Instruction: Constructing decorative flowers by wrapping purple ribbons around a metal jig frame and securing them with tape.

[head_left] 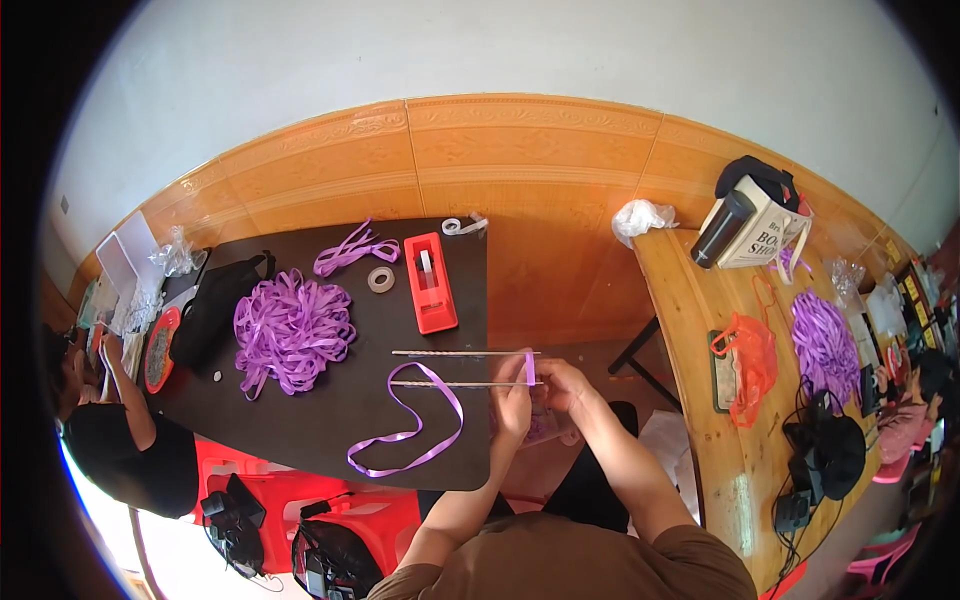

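Observation:
Two thin metal rods (455, 352) run side by side over the right edge of the dark table. Near their right ends, a purple ribbon (530, 369) passes across both. My left hand (511, 404) is closed at the ribbon, just below the rods. Bent fingers of my right hand (562, 384) pinch at the same spot from the right. Their fingertips are partly hidden, so the exact grip is hard to see. A length of purple ribbon (455, 430) trails in a curved loop on the dark table (300, 435) to the left of my hands.
On the dark table are a purple ribbon pile (292, 330), a red tape dispenser (431, 312), a tape roll (380, 280) and a black bag (222, 300). A wooden table (690, 330) at right bears an orange plastic bag (752, 370) and more ribbon (825, 345). Another person (120, 440) sits far left.

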Demonstrator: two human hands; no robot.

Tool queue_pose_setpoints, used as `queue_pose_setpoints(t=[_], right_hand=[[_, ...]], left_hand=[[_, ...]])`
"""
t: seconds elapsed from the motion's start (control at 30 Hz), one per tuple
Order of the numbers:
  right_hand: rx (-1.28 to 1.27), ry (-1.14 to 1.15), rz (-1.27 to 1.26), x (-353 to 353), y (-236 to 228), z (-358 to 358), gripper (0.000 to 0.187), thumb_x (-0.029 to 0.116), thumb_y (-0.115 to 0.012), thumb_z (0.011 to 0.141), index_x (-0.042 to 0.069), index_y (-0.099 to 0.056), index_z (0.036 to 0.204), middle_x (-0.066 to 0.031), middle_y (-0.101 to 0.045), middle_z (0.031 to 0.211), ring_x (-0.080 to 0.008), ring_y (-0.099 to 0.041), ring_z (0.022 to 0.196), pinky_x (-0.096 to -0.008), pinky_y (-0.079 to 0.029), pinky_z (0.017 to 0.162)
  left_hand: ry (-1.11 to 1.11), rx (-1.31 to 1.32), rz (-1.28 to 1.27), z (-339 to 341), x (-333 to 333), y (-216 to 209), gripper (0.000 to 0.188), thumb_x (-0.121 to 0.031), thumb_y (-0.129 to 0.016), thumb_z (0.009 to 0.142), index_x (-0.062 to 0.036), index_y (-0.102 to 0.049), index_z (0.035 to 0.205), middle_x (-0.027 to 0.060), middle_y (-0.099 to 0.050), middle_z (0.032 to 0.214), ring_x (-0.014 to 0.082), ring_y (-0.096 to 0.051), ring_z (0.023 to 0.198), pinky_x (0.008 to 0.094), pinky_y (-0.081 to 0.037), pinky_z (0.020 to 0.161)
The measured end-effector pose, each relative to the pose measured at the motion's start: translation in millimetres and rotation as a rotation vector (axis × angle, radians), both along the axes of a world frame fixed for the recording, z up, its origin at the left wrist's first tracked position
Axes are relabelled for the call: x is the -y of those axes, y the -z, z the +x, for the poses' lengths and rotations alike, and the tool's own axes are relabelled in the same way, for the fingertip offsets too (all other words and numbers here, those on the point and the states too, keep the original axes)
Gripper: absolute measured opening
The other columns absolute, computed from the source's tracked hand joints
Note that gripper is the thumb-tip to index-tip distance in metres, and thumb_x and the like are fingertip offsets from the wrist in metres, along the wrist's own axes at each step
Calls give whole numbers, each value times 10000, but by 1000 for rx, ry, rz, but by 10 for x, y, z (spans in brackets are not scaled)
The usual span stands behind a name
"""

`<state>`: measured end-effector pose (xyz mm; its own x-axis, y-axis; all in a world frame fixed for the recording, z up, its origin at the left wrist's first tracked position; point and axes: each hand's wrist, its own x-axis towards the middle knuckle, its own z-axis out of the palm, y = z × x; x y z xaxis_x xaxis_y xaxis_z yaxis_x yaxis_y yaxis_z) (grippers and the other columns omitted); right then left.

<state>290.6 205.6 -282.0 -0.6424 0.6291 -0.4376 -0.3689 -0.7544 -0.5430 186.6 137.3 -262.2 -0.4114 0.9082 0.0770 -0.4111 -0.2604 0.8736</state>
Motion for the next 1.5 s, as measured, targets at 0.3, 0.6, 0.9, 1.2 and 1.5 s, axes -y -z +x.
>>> queue_pose_setpoints(t=[0.3,0.6,0.9,1.2,1.5], right_hand=[[241,193,409,580,-46,73,103,84,-572,862,9,-621,912,-38,-602,763,-85,-531,592,-208,-424,526],[216,323,627,828,-142,36,148,75,-561,889,-11,-619,996,-36,-631,845,-69,-566,699,-192,-442,623],[159,325,498,822,-10,-87,115,99,-569,893,26,-635,832,-28,-610,705,-70,-531,574,-185,-412,533],[242,450,454,962,-279,-224,123,62,-599,859,32,-641,747,-22,-606,635,-55,-503,504,-177,-378,467],[201,468,396,1010,-498,-219,129,45,-592,849,29,-629,727,-21,-597,624,-52,-494,475,-169,-358,423]], left_hand=[[79,209,-93,-27,54,237,145,-55,-551,869,22,-635,958,94,-657,905,149,-608,842,256,-463,786],[164,267,-74,-33,167,159,155,-27,-503,873,15,-634,943,95,-649,877,155,-604,790,260,-474,753],[292,343,-119,-116,195,122,195,-84,-460,907,7,-631,927,74,-633,853,112,-536,591,213,-401,460],[119,392,-142,53,435,-13,230,-162,-456,946,-24,-633,994,41,-649,857,44,-480,531,178,-326,432],[82,375,-175,114,501,-264,183,-167,-509,925,-30,-631,931,6,-622,752,37,-442,511,176,-290,429]])
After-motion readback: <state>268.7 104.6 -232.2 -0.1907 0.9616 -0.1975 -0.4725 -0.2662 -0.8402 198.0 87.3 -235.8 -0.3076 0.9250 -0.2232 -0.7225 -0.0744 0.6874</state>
